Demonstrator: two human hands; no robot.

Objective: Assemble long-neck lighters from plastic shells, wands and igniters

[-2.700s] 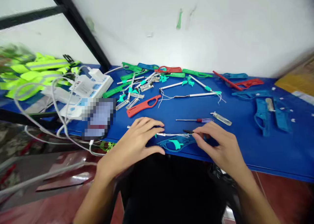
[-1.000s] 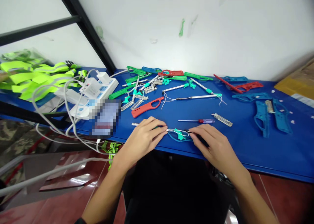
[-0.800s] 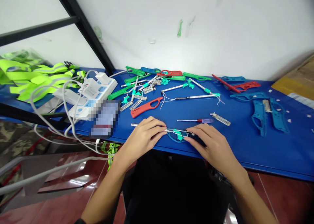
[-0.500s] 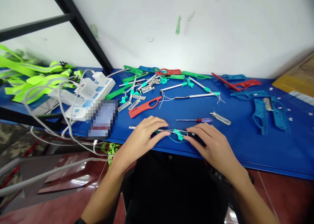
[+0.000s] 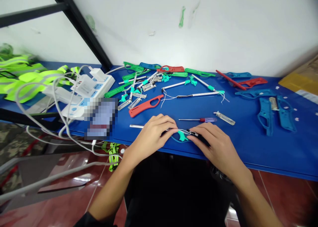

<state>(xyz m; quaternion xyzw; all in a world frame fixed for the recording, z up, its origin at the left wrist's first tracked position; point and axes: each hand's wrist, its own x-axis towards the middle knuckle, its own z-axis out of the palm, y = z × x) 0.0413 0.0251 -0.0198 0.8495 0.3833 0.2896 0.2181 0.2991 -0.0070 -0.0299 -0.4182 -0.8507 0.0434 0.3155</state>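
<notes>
White thin wires (image 5: 183,131) are pinched by the left hand (image 5: 157,133), a slim black piece (image 5: 201,138) by the right hand (image 5: 215,140), seemingly for alignment.

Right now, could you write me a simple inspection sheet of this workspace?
Surface: blue tabletop, loose parts spread across it.
Work pieces: white wires and teal piece between the hands; metal tube partly covered.
Clutter: red handle, screwdriver, phone, yellow straps.
Hands: left hand over metal tube, grip hidden; right hand pinches black part.
Cables: white cables looping beside power strip.
Surroundings: white wall behind, black frame left, cardboard box right.
</notes>
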